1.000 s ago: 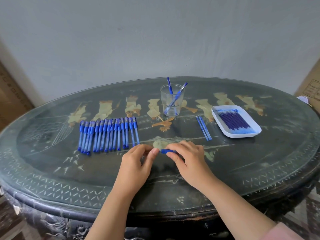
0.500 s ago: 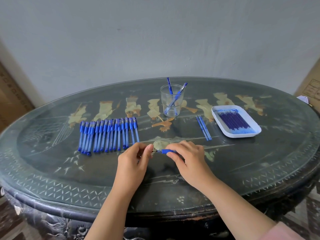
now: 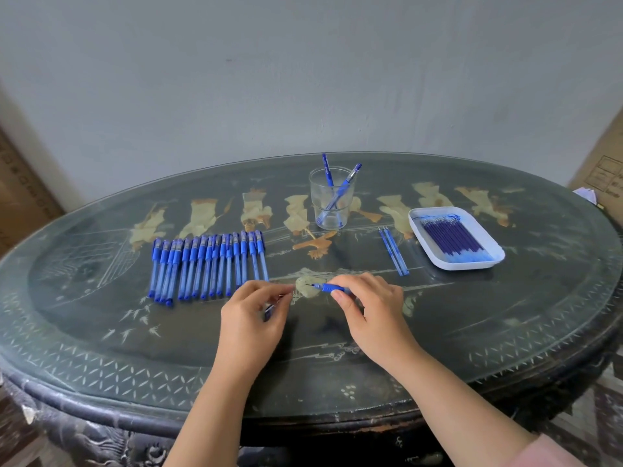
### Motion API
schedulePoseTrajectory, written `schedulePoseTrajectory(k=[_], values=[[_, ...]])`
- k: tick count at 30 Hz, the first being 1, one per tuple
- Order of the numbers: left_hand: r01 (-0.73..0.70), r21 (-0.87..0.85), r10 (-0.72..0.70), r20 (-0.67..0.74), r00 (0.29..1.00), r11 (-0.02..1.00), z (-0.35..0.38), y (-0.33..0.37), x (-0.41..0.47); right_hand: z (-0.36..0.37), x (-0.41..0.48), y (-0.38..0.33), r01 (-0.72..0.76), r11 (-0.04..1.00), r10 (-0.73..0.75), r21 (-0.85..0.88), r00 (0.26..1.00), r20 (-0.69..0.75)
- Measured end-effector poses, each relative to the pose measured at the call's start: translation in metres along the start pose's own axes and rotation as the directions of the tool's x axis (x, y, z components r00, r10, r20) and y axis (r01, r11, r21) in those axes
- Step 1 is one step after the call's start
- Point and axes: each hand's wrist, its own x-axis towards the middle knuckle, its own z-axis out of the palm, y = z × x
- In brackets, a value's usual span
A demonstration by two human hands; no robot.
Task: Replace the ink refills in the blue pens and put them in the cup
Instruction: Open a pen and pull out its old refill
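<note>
right hand (image 3: 371, 311): fingers curled, thumb and fingertips pinching a blue pen (image 3: 328, 287) by its grip section; the pen lies roughly level, writing tip uncovered and pointing toward the left hand, rear of the barrel hidden under the fingers. wrist and forearm run back to the near right, ending in a pink sleeve (image 3: 553, 456).

left hand (image 3: 256, 315): just across a small gap from the pen tip, not touching the right hand. fingers drawn together and closed around a small blue piece (image 3: 269, 310), only a sliver of which shows below the thumb; what the piece is cannot be told.

beyond the left hand, far side: row of blue pens (image 3: 207, 264), capped, lying side by side with caps away from the person, the nearest end of the row just past the left fingertips.

beyond the gap between the hands, farther back: clear cup (image 3: 332, 198), upright, holding two blue pens that lean against its rim.

beyond the right hand, slightly to its right: two loose refills (image 3: 393, 251), parallel, touching or nearly so, flat on the surface.

farther right of those: white tray (image 3: 472, 264), rectangular with rounded corners, holding a bundle of dark blue refills (image 3: 451, 235) laid lengthwise.

under everything: oval dark table (image 3: 505, 332) with pale inlaid figures and a glossy top, both hands low over its near middle.

behind: plain pale wall (image 3: 303, 79); cardboard boxes (image 3: 603, 173) at the far right edge.
</note>
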Motion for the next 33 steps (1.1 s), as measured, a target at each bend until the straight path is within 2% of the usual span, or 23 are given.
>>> schedulePoseTrajectory(k=[2, 6, 11, 18, 33], values=[[-0.045, 0.064, 0.041, 0.059, 0.997, 0.997, 0.002, -0.003, -0.001, 0.000, 0.000, 0.000, 0.000, 1.000, 0.000, -0.003, 1.000, 0.002], [0.072, 0.125, -0.090, 0.140, 0.986, 0.990, 0.004, -0.005, 0.000, -0.001, 0.000, 0.000, 0.002, 1.000, -0.002, -0.013, 1.000, 0.006], [-0.064, 0.201, 0.034, 0.149, 0.988, 0.978, 0.008, -0.011, -0.001, -0.001, 0.000, -0.001, 0.008, 1.000, -0.008, -0.027, 1.000, -0.004], [-0.177, 0.202, 0.149, 0.144, 0.978, 0.963, 0.010, -0.011, 0.001, -0.002, 0.000, -0.001, 0.002, 0.999, -0.001, -0.036, 1.000, 0.028], [-0.126, 0.183, 0.099, 0.149, 0.984, 0.975, 0.011, -0.011, 0.000, -0.004, 0.000, -0.005, 0.010, 0.999, -0.009, -0.044, 0.999, 0.031]])
